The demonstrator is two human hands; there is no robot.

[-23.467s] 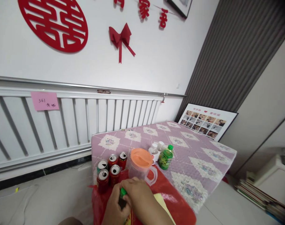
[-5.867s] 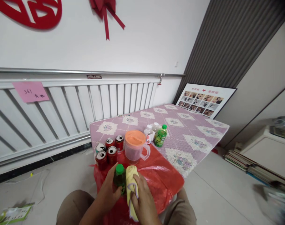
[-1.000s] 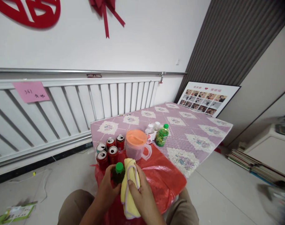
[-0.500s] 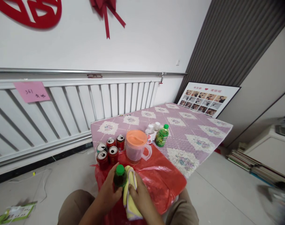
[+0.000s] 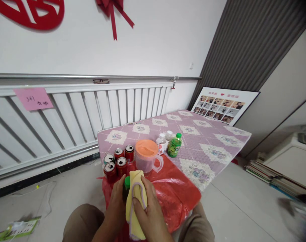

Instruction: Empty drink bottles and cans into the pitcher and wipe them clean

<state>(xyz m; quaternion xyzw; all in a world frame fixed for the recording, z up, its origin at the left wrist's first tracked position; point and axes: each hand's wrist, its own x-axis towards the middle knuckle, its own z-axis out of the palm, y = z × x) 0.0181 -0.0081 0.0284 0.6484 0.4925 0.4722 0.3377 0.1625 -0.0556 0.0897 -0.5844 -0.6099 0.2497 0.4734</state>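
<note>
Cloth at six o'clock: right grip clamped it over the green-capped bottle, only the cap showing; left grip closed round the bottle, bracing it above the red sheet. Cans stood beyond at eleven, pitcher at twelve.

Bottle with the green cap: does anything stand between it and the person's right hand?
Yes. The yellow cloth is draped over the bottle, and the right hand presses on the cloth, not on the bottle itself. The left hand grips the bottle directly from the other side.
</note>
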